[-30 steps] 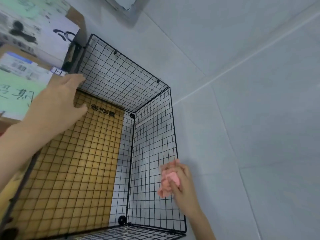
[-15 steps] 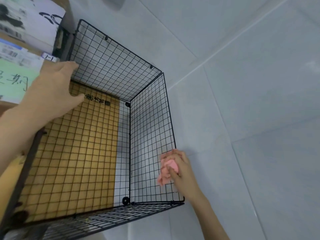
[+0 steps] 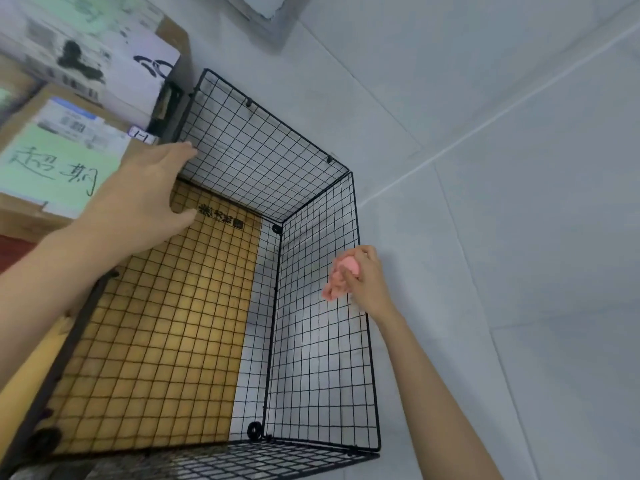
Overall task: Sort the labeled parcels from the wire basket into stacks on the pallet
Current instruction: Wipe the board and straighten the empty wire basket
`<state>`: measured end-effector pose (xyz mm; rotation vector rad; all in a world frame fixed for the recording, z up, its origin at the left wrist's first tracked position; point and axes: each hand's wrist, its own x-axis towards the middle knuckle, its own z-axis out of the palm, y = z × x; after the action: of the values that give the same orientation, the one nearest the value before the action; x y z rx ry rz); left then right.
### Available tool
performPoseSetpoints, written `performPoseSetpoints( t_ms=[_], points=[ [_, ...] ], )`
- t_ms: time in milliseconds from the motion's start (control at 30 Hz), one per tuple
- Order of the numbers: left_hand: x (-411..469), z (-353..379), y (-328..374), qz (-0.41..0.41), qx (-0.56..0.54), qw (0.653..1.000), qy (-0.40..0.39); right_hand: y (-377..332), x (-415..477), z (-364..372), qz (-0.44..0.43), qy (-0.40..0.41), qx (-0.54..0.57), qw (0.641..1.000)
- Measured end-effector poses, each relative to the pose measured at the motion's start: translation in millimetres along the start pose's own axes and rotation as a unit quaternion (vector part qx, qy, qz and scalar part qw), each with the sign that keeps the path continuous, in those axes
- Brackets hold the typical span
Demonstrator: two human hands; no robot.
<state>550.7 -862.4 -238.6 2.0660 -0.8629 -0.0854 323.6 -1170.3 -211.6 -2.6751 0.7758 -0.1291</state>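
A black wire basket (image 3: 322, 341) stands on the pale tiled floor, with only a brown cardboard sheet (image 3: 166, 327) lining its bottom. My left hand (image 3: 138, 202) rests with spread fingers on the basket's far left rim. My right hand (image 3: 360, 278) holds the basket's right wall at its top edge and clutches a crumpled pink cloth (image 3: 337, 277). Labeled cardboard parcels (image 3: 59, 161) sit stacked to the left of the basket, one with a green sheet bearing handwriting, another (image 3: 104, 53) with white labels behind it.
Grey floor tiles (image 3: 502, 237) spread to the right of the basket. A dark red surface (image 3: 14, 251) shows under the parcels at the left edge. A grey frame (image 3: 263, 15) sits at the top.
The view has shifted, so the basket and parcels sit lower and further right in frame. Both hands keep their places on the basket, the right one still clutching the pink cloth.
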Motion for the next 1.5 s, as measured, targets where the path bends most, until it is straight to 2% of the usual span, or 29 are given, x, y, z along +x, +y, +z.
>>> performPoseSetpoints(
  t_ms=[200,300,500,567,667,733,800,867,967,1033,1100,1133,1267,1500],
  points=[
    [0,1,-2,0.004,0.005,1.0,0.001,-6,66,-5,-0.005,0.015,0.008,1.0],
    [-1,5,1,0.01,0.004,1.0,0.009,1,91,-5,-0.015,0.001,-0.022,1.0],
    [-1,6,0,0.008,0.028,1.0,0.011,12,102,-8,-0.018,-0.021,-0.01,1.0],
    [-1,5,1,0.0,0.027,1.0,0.012,15,108,-13,-0.019,0.006,0.028,0.999],
    [-1,6,2,-0.002,0.031,0.999,0.011,14,128,-25,-0.004,0.111,0.108,0.988],
    [0,6,2,-0.006,0.034,0.999,0.009,5,144,-38,-0.031,0.162,0.06,0.984],
    [-1,6,3,-0.014,0.033,0.999,0.012,-3,160,-43,-0.075,0.177,-0.006,0.981],
    [-1,6,4,-0.023,0.029,0.999,0.019,-8,177,-38,-0.102,0.163,-0.076,0.978],
    [-1,6,5,-0.029,0.032,0.999,0.023,-11,197,-14,-0.116,0.084,-0.233,0.962],
    [-2,7,5,-0.033,0.033,0.999,0.023,-10,204,8,-0.122,0.029,-0.401,0.907],
    [-2,6,5,-0.036,0.031,0.999,0.023,-8,206,30,-0.121,-0.011,-0.519,0.846],
    [-3,6,6,-0.037,0.031,0.999,0.022,-7,206,42,-0.12,-0.03,-0.543,0.831],
    [-2,6,8,-0.042,0.05,0.998,0.013,-4,206,79,-0.126,-0.083,-0.562,0.813],
    [-2,7,8,-0.045,0.084,0.995,0.011,13,206,141,-0.124,-0.155,-0.531,0.824]
  ],
)
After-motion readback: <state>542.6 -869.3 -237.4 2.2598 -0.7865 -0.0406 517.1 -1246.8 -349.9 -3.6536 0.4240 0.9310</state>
